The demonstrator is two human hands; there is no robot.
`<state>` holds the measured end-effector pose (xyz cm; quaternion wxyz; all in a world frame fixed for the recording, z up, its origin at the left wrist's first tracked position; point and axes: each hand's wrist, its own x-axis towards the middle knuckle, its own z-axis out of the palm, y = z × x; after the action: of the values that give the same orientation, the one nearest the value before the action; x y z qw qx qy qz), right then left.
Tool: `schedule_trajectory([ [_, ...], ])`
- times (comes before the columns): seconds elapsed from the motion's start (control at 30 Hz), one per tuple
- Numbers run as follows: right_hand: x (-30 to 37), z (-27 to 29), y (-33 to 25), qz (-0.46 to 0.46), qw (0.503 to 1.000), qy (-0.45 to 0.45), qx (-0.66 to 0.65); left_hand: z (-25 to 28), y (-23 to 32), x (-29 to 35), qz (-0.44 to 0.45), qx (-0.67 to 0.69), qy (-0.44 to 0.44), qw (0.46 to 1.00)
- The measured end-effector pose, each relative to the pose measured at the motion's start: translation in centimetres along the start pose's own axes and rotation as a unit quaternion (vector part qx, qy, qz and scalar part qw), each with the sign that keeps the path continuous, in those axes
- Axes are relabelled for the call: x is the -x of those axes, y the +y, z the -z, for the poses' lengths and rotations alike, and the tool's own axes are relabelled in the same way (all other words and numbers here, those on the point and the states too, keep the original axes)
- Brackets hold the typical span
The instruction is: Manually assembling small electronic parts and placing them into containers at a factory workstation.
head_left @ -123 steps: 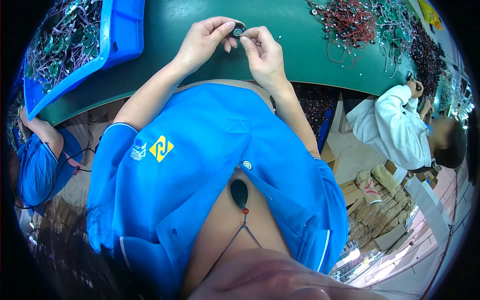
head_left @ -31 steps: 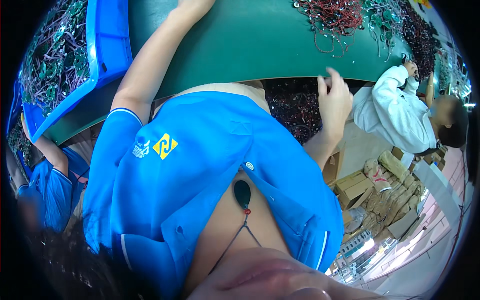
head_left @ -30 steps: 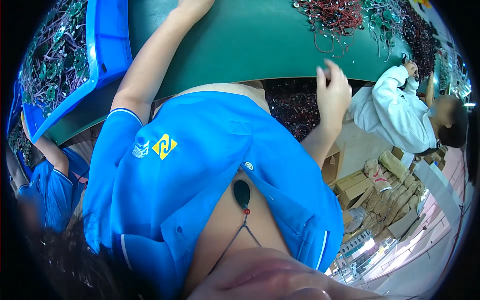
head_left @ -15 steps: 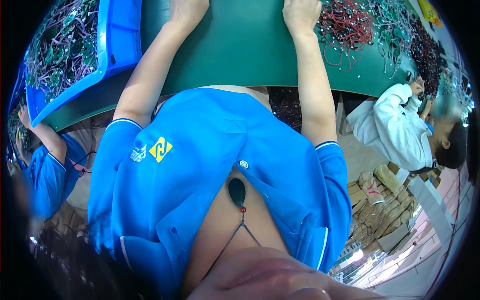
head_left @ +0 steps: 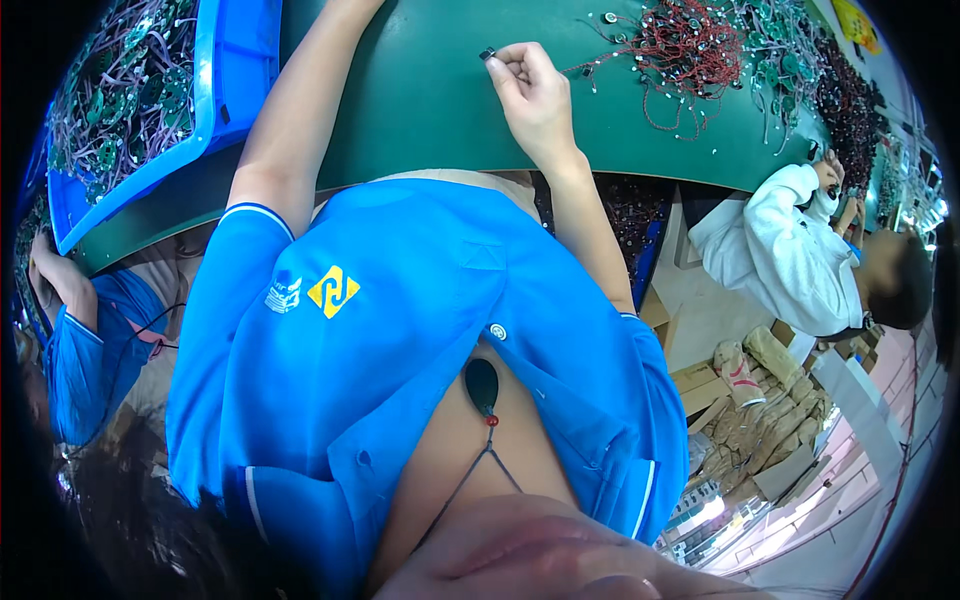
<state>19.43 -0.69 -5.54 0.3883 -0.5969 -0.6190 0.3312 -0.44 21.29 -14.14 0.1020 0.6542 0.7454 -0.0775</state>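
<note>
Above the green tabletop (head_left: 420,110), my right hand (head_left: 538,105) is closed, with thumb and fingertips pinching a small black part (head_left: 488,54). A thin red twisted wire (head_left: 580,69) runs out from the far side of this hand toward a tangled heap of red wires (head_left: 690,45) with small dark and pale ends. What the part is exactly is too small to make out. My left forearm (head_left: 305,110) reaches across the table to the top edge of the picture, and the left hand itself lies beyond that edge.
At left stands a blue bin (head_left: 207,110) full of green circuit boards (head_left: 120,95) with pale wires. More green boards (head_left: 785,60) and dark parts (head_left: 845,95) are heaped at right. One person in blue (head_left: 100,350) sits at left, another in a pale jacket (head_left: 775,250) at right.
My right hand has come from beside the red wire heap toward the table's middle, bringing the black part and its wire. My left hand has moved farther up, out of the picture.
</note>
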Motion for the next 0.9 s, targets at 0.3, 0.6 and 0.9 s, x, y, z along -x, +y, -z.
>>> schedule_trajectory([
  [0.3,0.1,0.6,-2.4,0.123,0.992,0.023,-0.013,4.5,0.7,14.0,-0.092,0.467,-0.073,0.876],
  [0.6,-1.2,-0.3,-0.4,0.011,0.999,-0.008,-0.047,3.7,-1.0,19.7,-0.195,0.602,-0.069,0.771],
  [0.9,0.0,2.1,-9.3,0.091,0.980,0.173,-0.045,2.5,-0.7,20.5,-0.268,0.621,-0.060,0.734],
])
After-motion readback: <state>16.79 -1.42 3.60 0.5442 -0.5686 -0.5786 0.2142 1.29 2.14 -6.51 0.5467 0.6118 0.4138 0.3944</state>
